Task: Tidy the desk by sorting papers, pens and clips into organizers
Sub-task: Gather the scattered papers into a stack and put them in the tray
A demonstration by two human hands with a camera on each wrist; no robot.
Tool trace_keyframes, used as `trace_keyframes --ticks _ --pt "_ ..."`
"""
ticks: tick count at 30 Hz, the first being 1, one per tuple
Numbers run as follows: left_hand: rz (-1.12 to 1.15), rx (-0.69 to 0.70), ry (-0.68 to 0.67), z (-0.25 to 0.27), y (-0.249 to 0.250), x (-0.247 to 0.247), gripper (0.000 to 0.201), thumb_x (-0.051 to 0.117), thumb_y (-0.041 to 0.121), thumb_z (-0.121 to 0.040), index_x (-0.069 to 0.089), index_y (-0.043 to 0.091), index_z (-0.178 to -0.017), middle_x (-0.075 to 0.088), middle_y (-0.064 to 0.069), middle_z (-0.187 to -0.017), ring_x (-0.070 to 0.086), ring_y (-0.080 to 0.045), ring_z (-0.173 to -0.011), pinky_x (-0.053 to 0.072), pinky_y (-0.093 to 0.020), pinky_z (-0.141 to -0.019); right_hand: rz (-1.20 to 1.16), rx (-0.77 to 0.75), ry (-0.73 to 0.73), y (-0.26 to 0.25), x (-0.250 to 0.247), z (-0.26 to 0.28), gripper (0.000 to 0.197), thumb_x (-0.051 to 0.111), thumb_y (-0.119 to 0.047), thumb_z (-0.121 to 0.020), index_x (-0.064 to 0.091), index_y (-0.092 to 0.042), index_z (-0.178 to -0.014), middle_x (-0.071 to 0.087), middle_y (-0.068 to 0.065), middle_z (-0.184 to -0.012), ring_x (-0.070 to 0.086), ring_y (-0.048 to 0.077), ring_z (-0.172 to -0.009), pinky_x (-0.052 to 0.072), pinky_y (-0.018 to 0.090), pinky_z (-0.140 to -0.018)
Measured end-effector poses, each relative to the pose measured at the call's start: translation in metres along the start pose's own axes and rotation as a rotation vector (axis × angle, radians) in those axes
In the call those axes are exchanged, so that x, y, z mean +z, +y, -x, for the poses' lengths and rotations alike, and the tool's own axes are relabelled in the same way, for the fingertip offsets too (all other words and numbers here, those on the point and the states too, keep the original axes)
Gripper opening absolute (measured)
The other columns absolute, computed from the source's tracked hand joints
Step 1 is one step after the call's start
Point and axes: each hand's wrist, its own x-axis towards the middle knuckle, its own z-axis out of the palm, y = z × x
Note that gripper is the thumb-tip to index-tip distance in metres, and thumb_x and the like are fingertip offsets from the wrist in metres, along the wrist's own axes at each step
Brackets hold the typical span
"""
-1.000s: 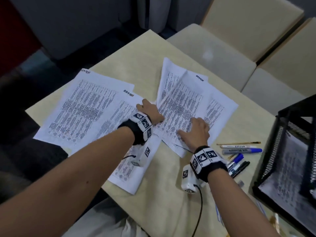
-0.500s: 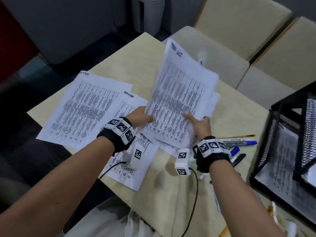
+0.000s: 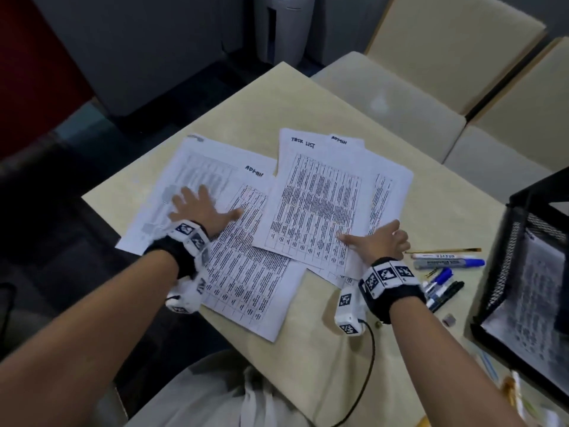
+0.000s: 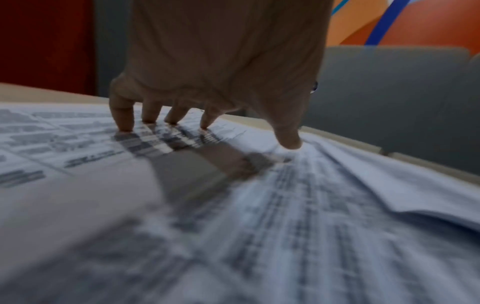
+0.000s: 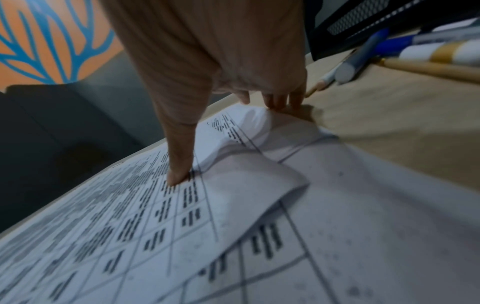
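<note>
Change: stack of sheets, raised off the desk half a second ago, now laid flat again; left hand shifted onto the left-side sheets.
Left hand [image 3: 201, 208]: spread, fingertips [image 4: 124, 123] pressing the left papers [image 3: 234, 241].
Right hand [image 3: 380, 241]: thumb on top, fingers under the lifted edge, pinching the right stack [image 3: 323, 204], top sheet headed "TASK LIST".
Mesh organizer [image 3: 505, 266]: black, at the desk's right edge; printed sheet lying in its lower tray.
Pens and markers [image 3: 446, 266]: loose on the desk [image 3: 308, 94], between right hand and organizer.
</note>
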Motion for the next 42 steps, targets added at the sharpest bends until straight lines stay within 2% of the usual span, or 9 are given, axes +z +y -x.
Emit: trace_keyframes --ticks 7,13,19,24,29,32,38,40,42 --pt "0.18 0.261 -0.067 0.021 0.065 0.024 0.082 0.057 0.021 -0.087 0.006 0.016 -0.15 0.033 -0.018 -0.147 0.041 -0.038 -0.129 0.041 -0.05 -0.103 0.045 0.057 -0.029 -0.005 0.004 0.013 0.111 0.085 -0.049 -0.053 0.026 0.004 -0.131 0.027 0.02 -0.138 0.023 0.035 -0.129 0.03 0.051 -0.103" --pt "0.025 -0.063 0.072 0.008 0.03 0.008 0.096 0.072 0.053 -0.071 0.026 0.004 -0.139 0.021 -0.016 -0.146 0.021 -0.035 -0.136 0.029 -0.052 -0.106 0.044 0.073 -0.095 -0.006 0.006 0.025 0.069 0.072 -0.028 -0.078 0.036 0.003 -0.128 0.03 0.02 -0.139 0.025 0.036 -0.13 0.03 0.049 -0.107" --pt "0.218 0.142 0.061 0.012 0.042 0.011 0.027 0.046 0.016 -0.091 0.06 -0.004 -0.105 0.059 -0.024 -0.117 0.057 -0.038 -0.105 0.046 -0.036 -0.082 -0.242 -0.014 -0.044 -0.007 0.01 0.041 0.029 0.045 -0.008 -0.092 0.055 0.004 -0.116 0.06 0.022 -0.119 0.057 0.036 -0.109 0.047 0.038 -0.09" --pt "0.449 0.255 0.451 0.012 0.055 -0.063 0.029 0.037 0.007 -0.091 0.054 -0.008 -0.109 0.058 -0.028 -0.117 0.052 -0.044 -0.107 0.038 -0.04 -0.091 -0.351 0.065 0.099 0.028 -0.008 0.039 0.031 0.041 -0.002 -0.091 0.055 -0.003 -0.119 0.061 0.021 -0.114 0.058 0.034 -0.095 0.048 0.035 -0.08" --pt "0.895 0.344 0.77 0.024 0.092 -0.151 0.037 0.041 0.019 -0.096 0.051 0.007 -0.13 0.058 -0.002 -0.121 0.052 -0.017 -0.115 0.035 -0.009 -0.082 -0.439 0.042 0.108 0.048 -0.012 0.046 0.038 0.038 0.002 -0.089 0.047 -0.005 -0.125 0.057 0.02 -0.101 0.056 0.03 -0.084 0.044 0.031 -0.067" --pt "0.98 0.309 0.669 0.026 0.104 -0.146 0.036 0.045 0.02 -0.096 0.053 0.005 -0.128 0.058 0.0 -0.113 0.054 -0.009 -0.107 0.036 0.003 -0.066 -0.449 0.045 0.015 0.048 -0.004 0.045 0.048 0.043 0.0 -0.085 0.043 -0.006 -0.133 0.056 0.02 -0.123 0.056 0.036 -0.11 0.05 0.045 -0.093" --pt "0.437 0.056 0.074 0.01 0.084 -0.031 0.041 0.045 0.023 -0.094 0.055 -0.004 -0.124 0.055 -0.024 -0.129 0.053 -0.037 -0.118 0.044 -0.038 -0.096 -0.496 0.025 -0.168 0.052 0.001 0.04 0.041 0.048 -0.029 -0.085 0.056 0.001 -0.111 0.059 0.018 -0.116 0.055 0.03 -0.107 0.043 0.046 -0.096" --pt "0.299 -0.053 -0.024 0.016 0.073 -0.002 0.043 0.043 0.027 -0.094 0.053 -0.001 -0.124 0.041 -0.023 -0.137 0.042 -0.038 -0.124 0.038 -0.043 -0.104 -0.564 0.082 -0.217 0.046 0.0 0.042 0.063 0.045 -0.058 -0.078 0.056 -0.009 -0.116 0.056 0.015 -0.13 0.054 0.03 -0.117 0.041 0.041 -0.099" --pt "0.258 -0.034 -0.065 0.029 0.075 0.015 0.043 0.042 0.033 -0.095 0.054 0.002 -0.122 0.031 -0.019 -0.14 0.034 -0.037 -0.127 0.032 -0.042 -0.106 -0.538 0.051 -0.283 0.036 -0.002 0.051 0.071 0.04 -0.058 -0.088 0.045 -0.004 -0.133 0.048 0.01 -0.138 0.046 0.027 -0.127 0.035 0.038 -0.107"
